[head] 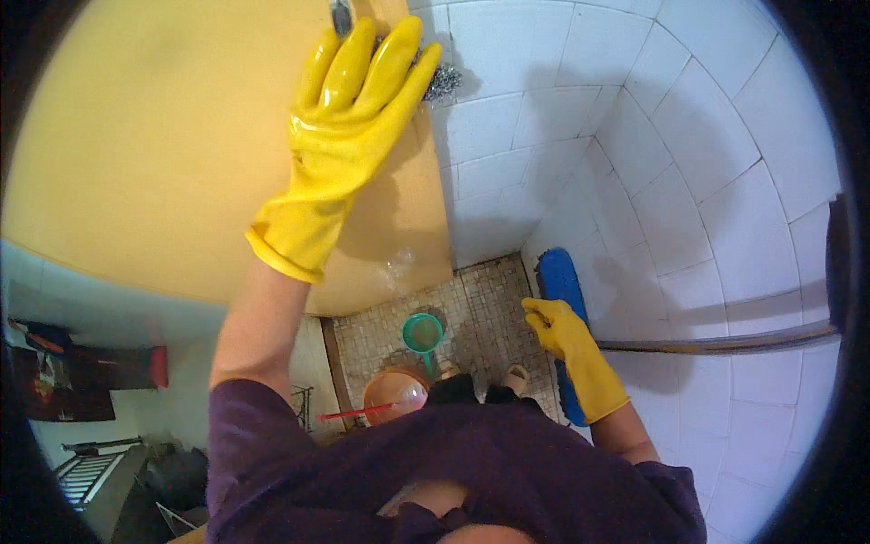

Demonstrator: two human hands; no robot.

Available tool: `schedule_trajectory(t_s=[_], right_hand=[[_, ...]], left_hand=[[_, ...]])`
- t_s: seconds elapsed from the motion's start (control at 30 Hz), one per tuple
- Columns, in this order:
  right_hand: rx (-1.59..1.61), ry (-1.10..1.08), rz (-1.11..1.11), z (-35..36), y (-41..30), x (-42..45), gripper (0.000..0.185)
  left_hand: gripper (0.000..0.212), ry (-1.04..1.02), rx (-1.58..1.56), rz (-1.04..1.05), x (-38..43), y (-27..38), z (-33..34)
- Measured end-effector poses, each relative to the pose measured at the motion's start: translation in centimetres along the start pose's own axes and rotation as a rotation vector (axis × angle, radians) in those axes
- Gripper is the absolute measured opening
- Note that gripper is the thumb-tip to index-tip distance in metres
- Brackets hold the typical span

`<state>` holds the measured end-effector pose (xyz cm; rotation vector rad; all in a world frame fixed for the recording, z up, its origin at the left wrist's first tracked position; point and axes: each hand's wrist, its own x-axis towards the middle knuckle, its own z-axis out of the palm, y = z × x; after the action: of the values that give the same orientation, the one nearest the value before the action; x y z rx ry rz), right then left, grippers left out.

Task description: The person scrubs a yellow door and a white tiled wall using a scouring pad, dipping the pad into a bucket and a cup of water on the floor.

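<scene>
Both my hands wear yellow rubber gloves. My left hand (360, 95) is raised at the edge of a yellow door (170, 170), its back to me. Beneath its fingers it holds a steel wool scouring pad (445, 81), which sticks out past the door's edge beside the white tiles. A metal door handle (342, 17) shows just above the fingertips. My right hand (554, 323) hangs low on the right with loosely curled fingers and nothing visible in it. Behind it in view is a blue mop or broom head (563, 275); whether they touch, I cannot tell.
A long pole (714, 341) runs along the white tiled wall (693, 197). On the mosaic-tiled floor (489, 299) sit a green dipper (423, 333) and an orange basin (387, 387) with a red stick (357, 411) across it. Dark items (75, 381) are at far left.
</scene>
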<state>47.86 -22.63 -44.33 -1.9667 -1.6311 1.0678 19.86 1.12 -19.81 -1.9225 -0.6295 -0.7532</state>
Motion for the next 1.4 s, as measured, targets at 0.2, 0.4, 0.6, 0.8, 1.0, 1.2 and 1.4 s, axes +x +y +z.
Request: schedule_trajectory(t_s=[0.2, 0.4, 0.6, 0.8, 1.0, 1.2, 1.4], right_hand=[[0.024, -0.133, 0.123, 2.9, 5.0, -1.8, 0.036], [-0.017, -0.16, 0.186, 2.5, 8.3, -4.1, 0.037], [-0.09, -0.279, 0.27, 3.8, 9.9, -3.0, 0.035], [0.032, -0.293, 0.113, 7.7, 6.1, -1.2, 0.03], [-0.063, -0.338, 0.265, 6.3, 7.5, -1.5, 0.031], [0.102, -0.211, 0.26, 8.8, 8.9, -0.9, 0.033], [0.06, -0.205, 0.37, 11.0, 11.7, -4.2, 0.035]], left_hand=[[0.057, -0.331, -0.232, 0.343, -13.6, 5.4, 4.3], [0.059, -0.599, -0.092, 0.31, -23.0, 3.7, 0.7], [0.066, -0.54, 0.237, 0.023, -16.6, 2.8, -0.6], [0.066, -0.608, -0.359, 0.262, -32.4, 9.6, 6.8], [0.059, -0.623, 0.047, 0.229, -19.1, 3.9, 0.6], [0.066, -0.611, -0.159, 0.236, -23.7, 8.6, 5.2], [0.055, -1.04, -1.278, -0.379, -44.0, 16.7, 12.3]])
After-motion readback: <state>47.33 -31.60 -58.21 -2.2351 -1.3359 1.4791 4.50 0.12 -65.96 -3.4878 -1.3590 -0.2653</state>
